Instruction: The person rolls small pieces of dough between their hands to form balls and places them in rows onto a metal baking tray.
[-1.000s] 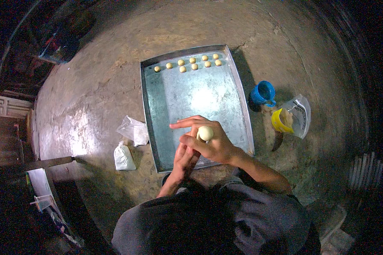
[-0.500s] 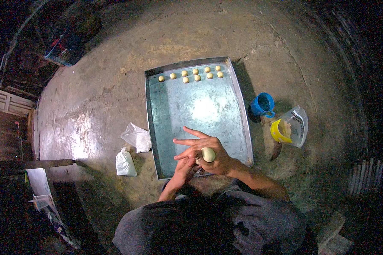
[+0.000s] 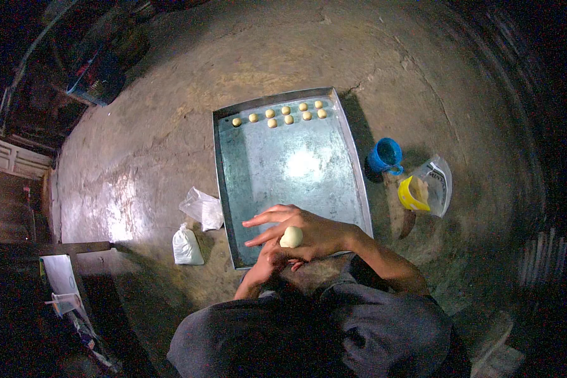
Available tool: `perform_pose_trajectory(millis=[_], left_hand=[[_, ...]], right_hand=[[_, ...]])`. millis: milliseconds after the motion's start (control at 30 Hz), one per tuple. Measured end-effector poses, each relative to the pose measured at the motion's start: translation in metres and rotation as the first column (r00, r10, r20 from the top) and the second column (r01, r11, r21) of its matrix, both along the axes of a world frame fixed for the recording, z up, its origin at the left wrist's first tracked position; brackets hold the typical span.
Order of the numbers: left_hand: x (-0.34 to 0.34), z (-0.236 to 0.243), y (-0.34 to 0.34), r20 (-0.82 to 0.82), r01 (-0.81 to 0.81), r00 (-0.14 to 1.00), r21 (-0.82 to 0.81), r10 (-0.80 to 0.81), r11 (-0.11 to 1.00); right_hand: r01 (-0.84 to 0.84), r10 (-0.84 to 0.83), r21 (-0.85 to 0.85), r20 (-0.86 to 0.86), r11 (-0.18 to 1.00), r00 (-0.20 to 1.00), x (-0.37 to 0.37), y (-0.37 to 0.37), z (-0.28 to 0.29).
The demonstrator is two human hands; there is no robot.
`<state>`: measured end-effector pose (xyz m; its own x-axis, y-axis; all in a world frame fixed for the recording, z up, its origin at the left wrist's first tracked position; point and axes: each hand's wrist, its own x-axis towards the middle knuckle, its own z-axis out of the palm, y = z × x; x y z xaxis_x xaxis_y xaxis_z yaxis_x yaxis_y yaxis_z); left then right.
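Observation:
Above my lap, my right hand reaches across with its index and middle fingers stretched to the left. A smooth, pale lump of dough bulges up between its thumb and fingers. My left hand is curled against the dough from below left, its fingertips partly hidden under the right hand. Both hands are over the near edge of a large shallow metal tray on the floor. Several small round dough balls sit in two rows along the tray's far side.
Right of the tray stand a blue mug and an opened yellow-and-white plastic packet. To its left lie a knotted white bag and a crumpled white plastic bag. A blue crate stands far left, and a clear cup near left.
My hands have shifted slightly left and closer together, and the right hand's spread fingers have drawn nearer each other. The dough between them has moved left and a little down.

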<state>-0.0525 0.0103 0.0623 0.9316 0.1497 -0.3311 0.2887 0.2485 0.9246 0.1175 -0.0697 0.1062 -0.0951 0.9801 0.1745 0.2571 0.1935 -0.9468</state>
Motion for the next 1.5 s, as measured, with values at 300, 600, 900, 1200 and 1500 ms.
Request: perform_pose_trajectory(millis=[300,600,900,1200,1500], left_hand=[[-0.005,-0.025,0.004,-0.018,-0.077,0.997,-0.285,0.075,0.955],[0.021,-0.022,0.005,0.272,-0.152,0.931,-0.315,0.243,0.937],[0.002,-0.013,0.003,0.048,-0.206,0.970,-0.357,0.238,0.911],[0.000,-0.029,0.004,0.069,-0.186,0.977,-0.194,0.202,0.963],[-0.007,-0.011,0.007,-0.055,-0.182,0.983,-0.371,0.174,0.911]], right_hand=[[0.196,-0.197,-0.026,-0.051,0.980,0.979,-0.012,-0.007,-0.036],[0.573,-0.574,-0.111,0.020,0.812,0.818,-0.008,0.001,-0.012],[0.142,-0.151,0.076,0.132,0.987,0.980,0.019,0.003,-0.001],[0.126,-0.146,-0.139,-0.139,0.982,0.980,0.000,0.005,-0.033],[-0.263,0.265,-0.055,0.033,0.963,0.964,0.014,0.006,0.015]])
